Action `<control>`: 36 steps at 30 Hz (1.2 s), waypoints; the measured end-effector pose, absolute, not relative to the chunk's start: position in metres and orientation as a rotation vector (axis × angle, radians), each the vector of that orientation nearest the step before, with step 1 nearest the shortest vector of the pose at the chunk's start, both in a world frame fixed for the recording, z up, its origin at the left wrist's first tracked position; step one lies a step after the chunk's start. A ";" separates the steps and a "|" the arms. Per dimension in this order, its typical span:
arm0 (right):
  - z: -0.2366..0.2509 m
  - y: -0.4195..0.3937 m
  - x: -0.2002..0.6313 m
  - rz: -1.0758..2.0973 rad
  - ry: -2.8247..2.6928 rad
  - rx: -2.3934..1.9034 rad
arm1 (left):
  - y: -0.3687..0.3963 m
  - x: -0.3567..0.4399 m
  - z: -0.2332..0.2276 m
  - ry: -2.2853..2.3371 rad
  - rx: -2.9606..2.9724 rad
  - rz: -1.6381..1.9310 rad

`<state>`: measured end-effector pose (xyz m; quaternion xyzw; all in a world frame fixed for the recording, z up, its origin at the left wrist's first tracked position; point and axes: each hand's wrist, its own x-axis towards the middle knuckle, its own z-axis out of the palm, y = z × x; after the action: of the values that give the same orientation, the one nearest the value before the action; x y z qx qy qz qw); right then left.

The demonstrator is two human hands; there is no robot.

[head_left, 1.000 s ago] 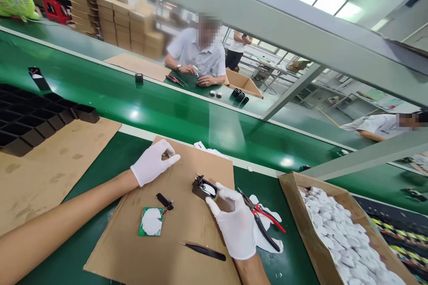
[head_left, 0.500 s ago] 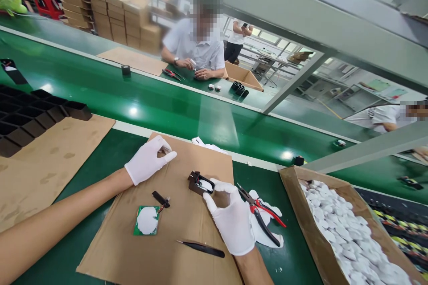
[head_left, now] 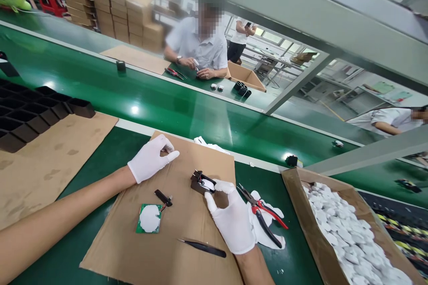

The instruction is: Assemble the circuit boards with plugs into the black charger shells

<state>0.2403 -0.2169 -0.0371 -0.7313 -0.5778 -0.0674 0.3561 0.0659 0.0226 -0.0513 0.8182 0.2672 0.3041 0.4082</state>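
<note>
My right hand (head_left: 230, 213), in a white glove, grips a small black plastic housing (head_left: 203, 183) by its near end, between thumb and fingers. A white pad and some wires show inside the housing. My left hand (head_left: 152, 159), also gloved, rests over the cardboard sheet (head_left: 123, 240) with thumb and fingers apart and nothing between them. A green circuit board (head_left: 137, 228) with a white round pad (head_left: 150, 218) lies below it, wired to a small black part (head_left: 163, 197). Black tweezers (head_left: 203, 247) lie nearer me. Red-and-black pliers (head_left: 261, 211) rest on a white glove (head_left: 267, 231) beside my right hand.
On the right, a cardboard box (head_left: 301, 213) holds many white pads. Black rectangular cases (head_left: 30, 116) stand on cardboard at left. Beyond runs a green conveyor belt (head_left: 167, 107) carrying parts. Across it a person (head_left: 200, 49) handles a small piece. A grey beam (head_left: 267, 18) crosses above.
Parts on the conveyor have shifted left. The whole view has moved slightly; both my hands and the black housing keep nearly the same places on the cardboard.
</note>
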 end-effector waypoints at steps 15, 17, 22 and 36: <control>-0.047 -0.215 0.243 -0.146 -1.624 -1.776 | 0.023 0.066 -0.051 0.678 2.078 0.764; -0.048 -0.216 0.242 -0.179 -1.602 -1.794 | 0.023 0.066 -0.051 0.681 2.079 0.765; -0.050 -0.216 0.240 -0.264 -1.541 -1.826 | 0.023 0.066 -0.051 0.686 2.082 0.760; -0.051 -0.216 0.242 -0.027 -1.423 -1.858 | 0.023 0.066 -0.051 0.676 2.100 0.750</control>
<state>0.2420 -0.2159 -0.0513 -0.7311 -0.5598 -0.0104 0.3899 0.0655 0.0230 -0.0513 0.8280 0.2667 0.2956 0.3948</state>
